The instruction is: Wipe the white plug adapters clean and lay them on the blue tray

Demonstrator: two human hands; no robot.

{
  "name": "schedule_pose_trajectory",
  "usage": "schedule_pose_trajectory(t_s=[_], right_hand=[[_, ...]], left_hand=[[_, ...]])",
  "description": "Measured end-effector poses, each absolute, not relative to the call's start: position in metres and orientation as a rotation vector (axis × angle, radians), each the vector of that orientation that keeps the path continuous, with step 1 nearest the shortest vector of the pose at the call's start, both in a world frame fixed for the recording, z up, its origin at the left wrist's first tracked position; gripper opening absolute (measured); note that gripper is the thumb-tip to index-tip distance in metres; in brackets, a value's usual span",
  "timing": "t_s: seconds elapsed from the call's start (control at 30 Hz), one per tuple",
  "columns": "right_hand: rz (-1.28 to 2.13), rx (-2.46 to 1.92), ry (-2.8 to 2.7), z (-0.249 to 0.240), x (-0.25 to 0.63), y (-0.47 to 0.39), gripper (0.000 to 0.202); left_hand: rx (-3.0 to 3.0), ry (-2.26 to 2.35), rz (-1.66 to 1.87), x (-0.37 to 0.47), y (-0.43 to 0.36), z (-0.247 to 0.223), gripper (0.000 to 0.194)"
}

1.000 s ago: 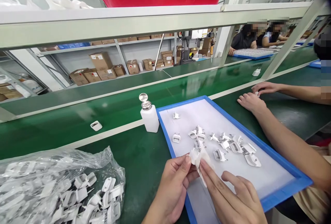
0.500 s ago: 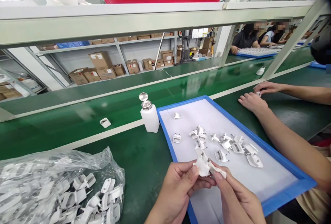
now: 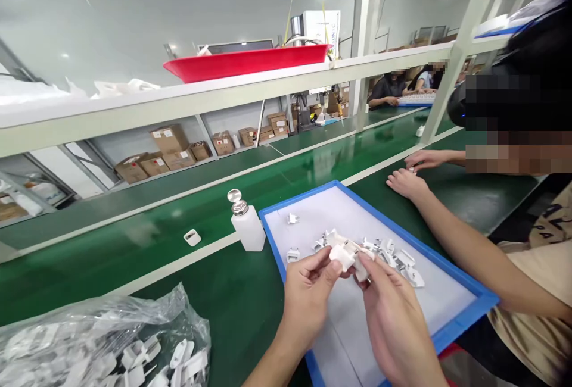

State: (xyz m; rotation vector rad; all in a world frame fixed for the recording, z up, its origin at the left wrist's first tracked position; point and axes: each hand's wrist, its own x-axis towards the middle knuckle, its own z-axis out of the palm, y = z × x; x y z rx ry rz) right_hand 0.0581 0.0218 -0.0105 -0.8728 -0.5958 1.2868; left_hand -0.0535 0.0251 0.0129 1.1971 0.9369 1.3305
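We hold a white plug [image 3: 342, 256] up over the blue-rimmed tray [image 3: 485, 302], the fingers of our left hand [image 3: 308, 295] pinching its near side and those of our right hand [image 3: 395, 306] gripping a white cloth [image 3: 361, 271] against it, though cloth and fingers hide much of its far side. Behind our hands, more plugs [image 3: 293, 218] lie on the tray, some covered and the heaped ones hard to tell apart. Left of the tray, a bottle [image 3: 250, 229] stands on the green worktop [image 3: 241, 303], and a clear bag [image 3: 179, 306] of white pieces is cut off at the frame's edge.
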Motion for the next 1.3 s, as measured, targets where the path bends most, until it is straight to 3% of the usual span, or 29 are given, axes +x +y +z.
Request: schedule_pose_trajectory(t_s=[0.2, 0.5, 0.67, 0.83, 1.13, 1.3], right_hand=[[1.269, -0.996, -0.502, -0.038, 0.049, 0.008, 0.047], [1.154, -1.097, -0.678, -0.07, 0.071, -0.01, 0.046], [0.602, -1.484, -0.754, -0.045, 0.081, -0.023, 0.039], [0.203, -1.388, -0.953, -0.041, 0.074, -0.02, 0.026], [0.485, -1.138, -1.394, -0.062, 0.085, -0.014, 0.038], [0.326, -1.189, -1.395, -0.054, 0.089, -0.011, 0.041]], left_hand=[[1.355, 1.073, 1.323, -0.06, 0.023, -0.012, 0.032], [1.271, 1.163, 1.305, -0.059, 0.021, -0.022, 0.039], [1.16, 1.237, 1.369, -0.061, 0.026, -0.03, 0.045], [1.2, 1.296, 1.43, -0.059, 0.024, -0.032, 0.036], [1.67, 1.248, 1.436, -0.059, 0.019, -0.031, 0.043], [1.823, 1.293, 1.359, -0.061, 0.02, -0.029, 0.042]])
